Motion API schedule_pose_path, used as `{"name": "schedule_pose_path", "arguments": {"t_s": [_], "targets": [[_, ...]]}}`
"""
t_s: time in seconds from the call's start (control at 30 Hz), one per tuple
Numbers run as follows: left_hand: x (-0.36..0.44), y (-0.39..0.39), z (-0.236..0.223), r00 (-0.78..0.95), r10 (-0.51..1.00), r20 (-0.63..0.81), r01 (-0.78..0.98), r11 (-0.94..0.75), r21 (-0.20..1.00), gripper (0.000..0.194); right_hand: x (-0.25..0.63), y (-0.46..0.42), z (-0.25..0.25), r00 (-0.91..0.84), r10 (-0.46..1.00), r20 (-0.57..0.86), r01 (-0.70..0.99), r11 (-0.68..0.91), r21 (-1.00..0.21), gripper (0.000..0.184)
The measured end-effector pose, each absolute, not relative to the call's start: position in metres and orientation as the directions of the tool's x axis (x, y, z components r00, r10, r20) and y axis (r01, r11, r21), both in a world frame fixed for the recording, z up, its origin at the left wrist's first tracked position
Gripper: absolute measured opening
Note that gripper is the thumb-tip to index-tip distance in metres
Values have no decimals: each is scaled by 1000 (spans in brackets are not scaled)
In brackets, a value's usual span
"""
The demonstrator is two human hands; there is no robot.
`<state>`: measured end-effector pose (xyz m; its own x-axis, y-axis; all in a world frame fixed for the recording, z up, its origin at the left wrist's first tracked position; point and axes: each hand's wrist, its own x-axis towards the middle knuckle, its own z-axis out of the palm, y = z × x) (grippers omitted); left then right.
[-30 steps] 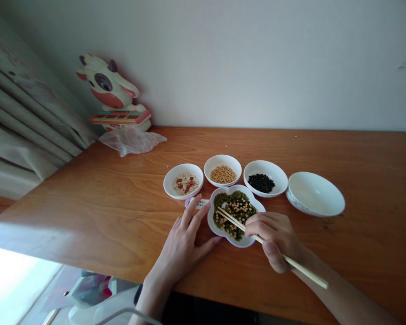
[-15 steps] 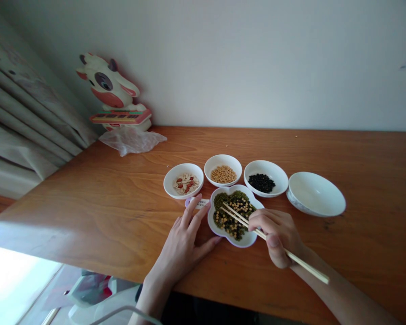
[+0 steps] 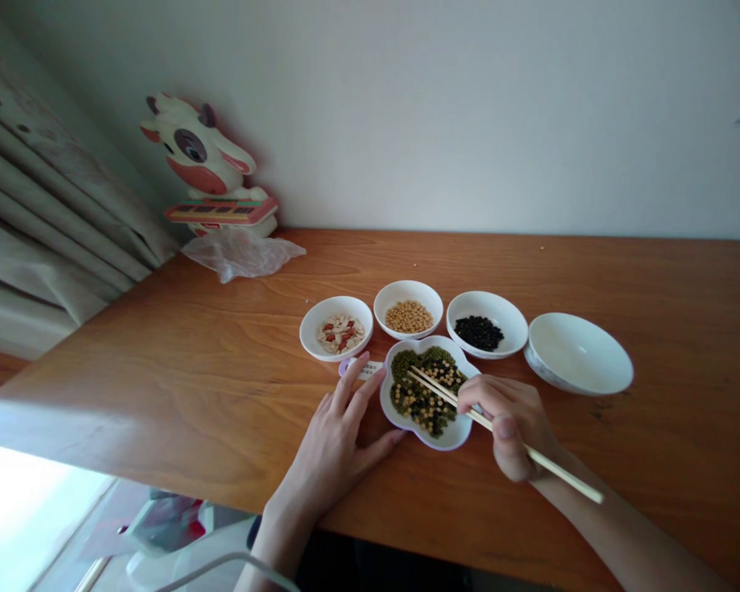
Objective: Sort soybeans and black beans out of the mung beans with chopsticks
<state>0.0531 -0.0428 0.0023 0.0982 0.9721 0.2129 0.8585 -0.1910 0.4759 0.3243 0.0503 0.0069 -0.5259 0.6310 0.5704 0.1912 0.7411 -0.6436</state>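
Observation:
A white flower-shaped dish [image 3: 455, 437] with a purplish rim holds mixed green, yellow and black beans. My right hand [image 3: 511, 423] is closed round a pair of wooden chopsticks [image 3: 558, 470]; their tips rest among the beans. My left hand [image 3: 339, 440] lies on the table with fingers spread, its fingertips at the dish's left side and over a small label tag [image 3: 370, 370]. Behind the dish stand three white bowls: one with pale seeds and reddish nuts [image 3: 340, 333], one with yellow soybeans [image 3: 409, 316], one with black beans [image 3: 479, 332].
A larger white bowl [image 3: 580, 353] with nothing visible inside stands at the right of the row. A toy cow with a keyboard [image 3: 215, 173] leans at the wall, a crumpled plastic bag [image 3: 243, 255] before it. Curtains [image 3: 43, 255] hang at the left.
My right hand has shifted slightly right and up, and the chopstick tips have moved right within the dish and drawn closer together. My left hand has stayed in place.

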Motion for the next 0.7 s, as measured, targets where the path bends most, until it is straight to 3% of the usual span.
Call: {"name": "schedule_pose_path", "arguments": {"t_s": [0.37,0.53,0.7], "targets": [[53,-43,2,95,974,208,857,-186,481,81,325,50,6,-532,615,581,200,759,-620,53],[53,-43,0,89,973,213,849,-186,495,83,325,52,3,-499,612,613,154,759,-633,59],[53,-42,-1,93,973,209,854,-186,486,81,331,54,4,-480,551,683,141,817,-559,61]]}}
